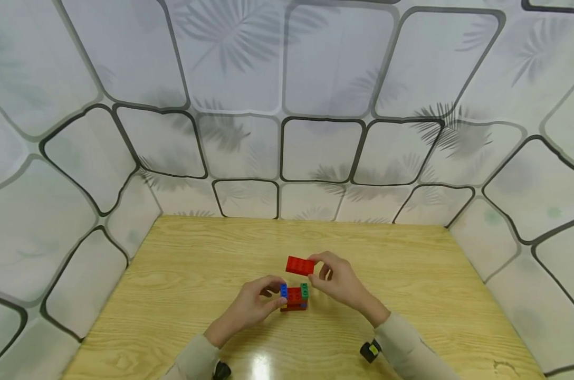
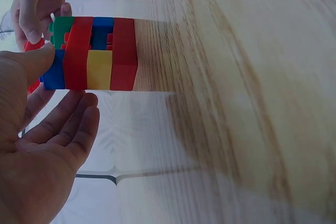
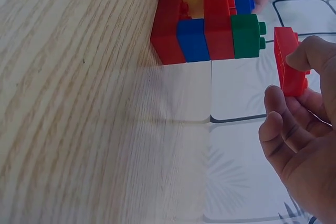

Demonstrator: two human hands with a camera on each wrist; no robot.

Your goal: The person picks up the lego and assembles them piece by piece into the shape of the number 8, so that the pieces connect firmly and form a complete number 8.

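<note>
A stack of toy bricks stands on the wooden table (image 1: 197, 253). Its lowest layer is a red brick (image 2: 124, 72); over that sit a yellow brick (image 2: 100, 70) and a blue one, with a gap between them. A second red brick (image 3: 218, 38) lies across these, topped by a blue brick (image 1: 284, 290) at the left end and a green brick (image 1: 304, 290) at the right. My left hand (image 1: 251, 303) pinches the top blue brick between thumb and finger. Just above and behind the stack, my right hand (image 1: 338, 279) grips a loose red brick (image 1: 299, 265) by its right end.
A patterned curtain (image 1: 322, 150) hangs around the table's back and sides. Small black devices sit at both wrists, one of them by the right sleeve (image 1: 401, 338).
</note>
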